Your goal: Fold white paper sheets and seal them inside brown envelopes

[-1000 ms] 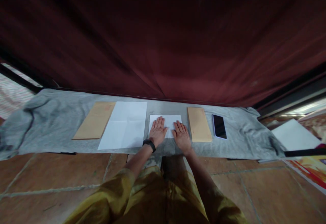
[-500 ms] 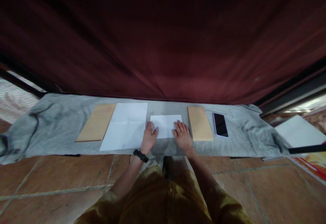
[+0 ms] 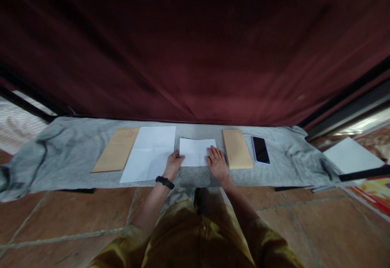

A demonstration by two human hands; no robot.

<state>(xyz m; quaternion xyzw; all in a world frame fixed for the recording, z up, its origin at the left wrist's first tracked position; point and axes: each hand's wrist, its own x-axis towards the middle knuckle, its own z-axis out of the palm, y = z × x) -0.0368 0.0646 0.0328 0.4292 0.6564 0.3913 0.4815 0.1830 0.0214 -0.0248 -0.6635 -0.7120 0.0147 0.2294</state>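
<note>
A folded sheet of white paper (image 3: pixel 195 152) lies in front of me on the grey cloth. My left hand (image 3: pixel 174 164), with a black band on its wrist, pinches the paper's left edge between thumb and fingers. Flat on the paper's right end rests my right hand (image 3: pixel 217 162), its fingers stretched out. To the left, larger white sheets (image 3: pixel 149 154) with fold creases lie partly beside a stack of brown envelopes (image 3: pixel 115 150). Close to my right hand is another stack of brown envelopes (image 3: pixel 237 149).
A phone (image 3: pixel 261 150) with a dark screen lies right of the envelopes. The grey cloth (image 3: pixel 292 154) covers a narrow bench, rumpled at both ends. A dark red curtain (image 3: pixel 195 57) hangs behind it. A white board (image 3: pixel 352 156) stands at the far right, above the tiled floor.
My left hand has slid off the paper's top to its left edge and closed on it. My right hand stays flat on the right end. The view has shifted slightly.
</note>
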